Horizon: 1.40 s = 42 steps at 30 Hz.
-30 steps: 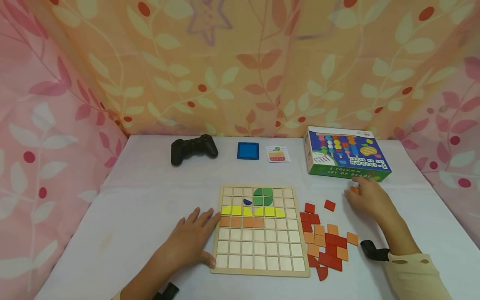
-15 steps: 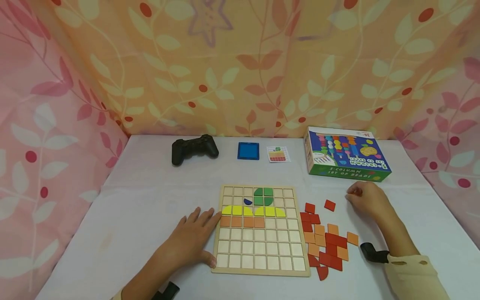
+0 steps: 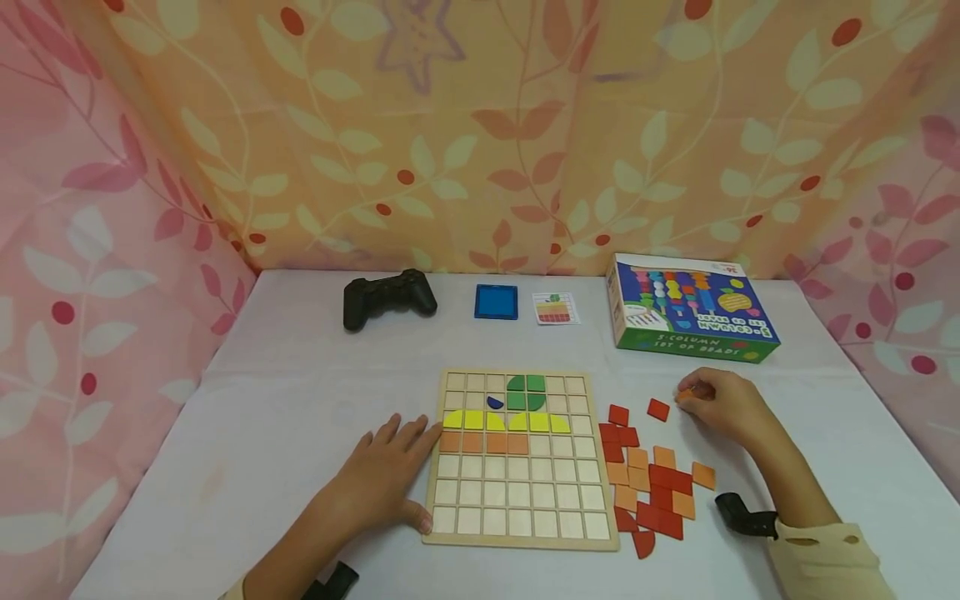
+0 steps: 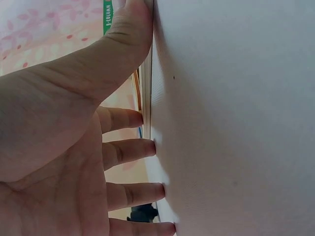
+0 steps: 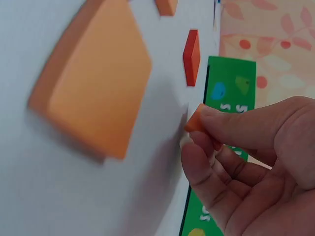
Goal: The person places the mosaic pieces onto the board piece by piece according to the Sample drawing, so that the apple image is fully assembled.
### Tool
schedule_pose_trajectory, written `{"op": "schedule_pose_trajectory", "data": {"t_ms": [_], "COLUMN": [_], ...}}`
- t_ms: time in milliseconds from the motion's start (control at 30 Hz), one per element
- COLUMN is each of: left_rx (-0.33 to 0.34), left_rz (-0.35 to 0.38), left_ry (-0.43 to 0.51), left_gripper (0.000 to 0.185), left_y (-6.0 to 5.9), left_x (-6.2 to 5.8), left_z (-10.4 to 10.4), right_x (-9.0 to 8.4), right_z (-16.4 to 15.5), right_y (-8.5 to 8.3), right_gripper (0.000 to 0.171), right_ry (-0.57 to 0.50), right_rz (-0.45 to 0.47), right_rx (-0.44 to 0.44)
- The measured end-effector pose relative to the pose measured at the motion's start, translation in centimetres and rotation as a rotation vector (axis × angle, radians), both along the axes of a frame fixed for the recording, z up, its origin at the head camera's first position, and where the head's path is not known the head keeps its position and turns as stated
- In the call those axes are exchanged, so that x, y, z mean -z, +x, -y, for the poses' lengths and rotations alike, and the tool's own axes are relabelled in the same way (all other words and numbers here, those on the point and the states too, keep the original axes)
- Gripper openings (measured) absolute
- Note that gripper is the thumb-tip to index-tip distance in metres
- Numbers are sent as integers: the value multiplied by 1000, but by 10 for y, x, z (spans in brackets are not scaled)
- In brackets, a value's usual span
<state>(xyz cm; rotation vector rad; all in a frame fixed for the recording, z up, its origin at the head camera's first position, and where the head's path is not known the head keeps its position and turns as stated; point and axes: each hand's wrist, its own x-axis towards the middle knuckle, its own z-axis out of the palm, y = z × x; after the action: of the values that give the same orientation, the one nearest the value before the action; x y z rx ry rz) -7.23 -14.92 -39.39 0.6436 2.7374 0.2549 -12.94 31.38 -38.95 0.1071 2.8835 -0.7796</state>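
Note:
A wooden grid board (image 3: 520, 500) lies at the table's middle, with green, blue, yellow and orange tiles in its upper rows. My left hand (image 3: 386, 482) rests flat on the table (image 4: 236, 123) against the board's left edge, fingers straight (image 4: 128, 150). To the board's right, above a pile of red and orange tiles (image 3: 652, 487), my right hand (image 3: 716, 402) pinches a small orange tile (image 5: 194, 120) between thumb and fingers. A single red tile (image 3: 658, 409) lies just left of that hand; in the right wrist view the red tile (image 5: 191, 56) stands on edge near a big orange tile (image 5: 96, 86).
A black game controller (image 3: 387, 297), a blue square tray (image 3: 496, 302) and a pattern card (image 3: 556, 308) sit along the back. A green bead-set box (image 3: 690, 308) stands at the back right, just behind my right hand. Patterned curtains enclose the table.
My right hand has picked up an orange tile near the box and moved left and slightly toward me with it. The left hand has stayed still.

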Motion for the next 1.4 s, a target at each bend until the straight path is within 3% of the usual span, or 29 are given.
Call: {"op": "schedule_pose_trajectory", "data": {"t_ms": [200, 500, 1033, 1400], "left_rx": [-8, 4, 1, 6], "left_rz": [6, -10, -14, -27], "left_ry": [2, 12, 3, -3], "left_gripper": [124, 123, 124, 124], "left_y": [0, 1, 1, 0], "left_x": [-1, 0, 1, 3], "left_z": [0, 1, 0, 1], "right_x": [-12, -23, -23, -15], "right_z": [24, 57, 103, 130], "right_y": [0, 2, 11, 20], "right_gripper": [32, 16, 13, 8], "right_ry": [-46, -130, -162, -210], "right_rz": [-61, -74, -81, -161], "right_rx": [-37, -84, -206, -374]}}
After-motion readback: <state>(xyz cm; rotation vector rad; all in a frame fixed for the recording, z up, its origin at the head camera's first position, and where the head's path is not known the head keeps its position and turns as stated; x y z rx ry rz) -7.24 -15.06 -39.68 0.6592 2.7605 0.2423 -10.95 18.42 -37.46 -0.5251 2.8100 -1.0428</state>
